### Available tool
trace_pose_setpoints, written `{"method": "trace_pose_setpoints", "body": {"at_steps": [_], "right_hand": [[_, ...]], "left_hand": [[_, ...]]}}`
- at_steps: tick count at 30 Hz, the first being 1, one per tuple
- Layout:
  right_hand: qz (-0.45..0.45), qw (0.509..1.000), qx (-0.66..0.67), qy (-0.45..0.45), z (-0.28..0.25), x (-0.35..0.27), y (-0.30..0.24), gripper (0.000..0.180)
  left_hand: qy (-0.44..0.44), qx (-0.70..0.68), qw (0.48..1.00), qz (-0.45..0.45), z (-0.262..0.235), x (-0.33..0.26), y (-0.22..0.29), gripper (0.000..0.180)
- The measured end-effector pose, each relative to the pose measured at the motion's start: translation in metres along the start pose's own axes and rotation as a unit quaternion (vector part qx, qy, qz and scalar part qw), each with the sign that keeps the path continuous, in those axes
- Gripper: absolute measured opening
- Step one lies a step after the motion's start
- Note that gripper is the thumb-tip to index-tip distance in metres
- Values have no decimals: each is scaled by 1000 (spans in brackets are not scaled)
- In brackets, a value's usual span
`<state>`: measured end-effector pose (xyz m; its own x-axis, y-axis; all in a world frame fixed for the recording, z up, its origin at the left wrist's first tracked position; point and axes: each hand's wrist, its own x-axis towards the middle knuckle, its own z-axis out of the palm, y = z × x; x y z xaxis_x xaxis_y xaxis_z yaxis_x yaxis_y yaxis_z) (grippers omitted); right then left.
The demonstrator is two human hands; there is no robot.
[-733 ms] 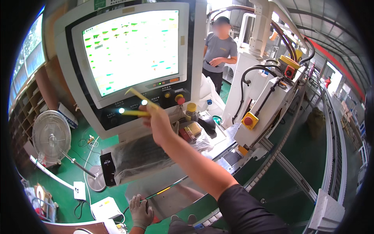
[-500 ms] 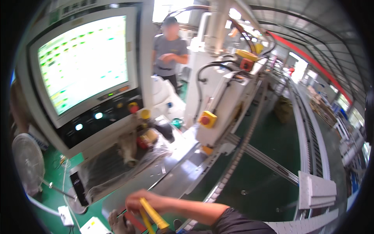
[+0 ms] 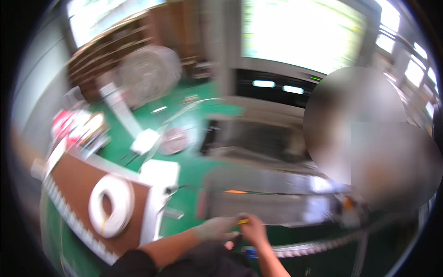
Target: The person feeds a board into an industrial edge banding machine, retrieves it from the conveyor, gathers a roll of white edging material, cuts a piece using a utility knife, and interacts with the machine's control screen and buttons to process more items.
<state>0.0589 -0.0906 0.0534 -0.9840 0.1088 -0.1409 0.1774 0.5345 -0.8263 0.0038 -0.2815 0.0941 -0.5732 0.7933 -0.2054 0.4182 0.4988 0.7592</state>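
Observation:
At the lower middle, my two hands are close together, smeared by motion. My left hand [image 3: 217,229] wears a pale grey glove, its fingers bent near the right hand; what it holds, if anything, is unclear. My bare right hand [image 3: 254,230] is closed around a yellow strip-like piece [image 3: 243,221], of which only a short part shows. Just below the hands is a small dark shape, too blurred to name. Beyond them lies the grey metal machine bed [image 3: 272,205], with a small orange mark [image 3: 235,191] along it.
A white coiled roll [image 3: 110,205] lies on a brown-topped table [image 3: 69,175] at left. A bright screen [image 3: 304,34] stands above a black button panel [image 3: 277,87]. A standing fan [image 3: 150,74] and white boxes [image 3: 159,174] are on the green floor. Blurred patches hide the right side.
The view has swung left, bringing in the brown-topped table and roll. My hands have come together; the long yellow strips seen in my right hand now show only as a short piece.

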Motion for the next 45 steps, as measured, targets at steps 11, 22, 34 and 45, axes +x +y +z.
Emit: {"method": "trace_pose_setpoints", "body": {"at_steps": [11, 22, 34, 45], "right_hand": [[169, 913, 254, -269, 131, -25, -23, 27], [-108, 890, 38, -441, 341, -62, -133, 29], [-156, 765, -63, -622, 510, -184, -162, 28], [-521, 780, -274, -214, 737, -309, -237, 49]], "left_hand": [[383, 112, 811, -427, -32, -326, -198, 37], [609, -37, 644, -462, -5, -567, -291, 67], [260, -389, 517, -717, 626, -625, 42, 48], [232, -510, 422, -713, 562, -917, -50, 34]]}}
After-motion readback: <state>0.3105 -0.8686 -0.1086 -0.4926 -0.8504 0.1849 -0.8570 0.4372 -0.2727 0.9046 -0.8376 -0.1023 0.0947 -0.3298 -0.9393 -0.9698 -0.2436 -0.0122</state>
